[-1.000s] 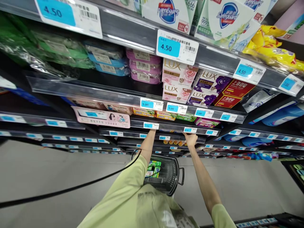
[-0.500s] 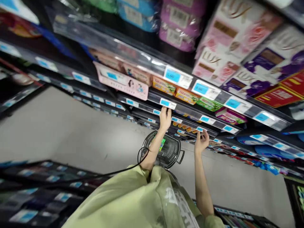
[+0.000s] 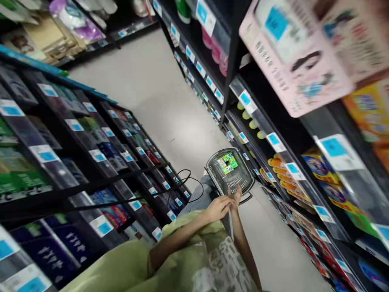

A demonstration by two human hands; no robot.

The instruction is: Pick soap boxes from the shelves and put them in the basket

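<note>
In front of my body my two hands meet over the near end of a dark shopping basket. My left hand (image 3: 219, 208) lies with its fingers stretched across the right hand's fingers or palm. My right hand (image 3: 235, 198) has its fingers extended and partly apart. I see no item in either hand, though where they touch is partly hidden. Below them the basket (image 3: 215, 179) stands on the floor, its handle (image 3: 246, 198) sticking out to the right. Inside the basket lie several small green and yellow packs (image 3: 228, 163).
To the right rise store shelves (image 3: 275, 142) with price tags and boxed goods, and a pink display box (image 3: 298, 61) juts out close by. Another shelf unit (image 3: 88, 134) runs along the left. A black cable (image 3: 170, 190) loops beside my left side. Grey floor (image 3: 158, 89) stretches between them.
Both hands have left the shelf edge at the right and come together above the basket. My view has turned left along the aisle, bringing the left shelves into sight.
</note>
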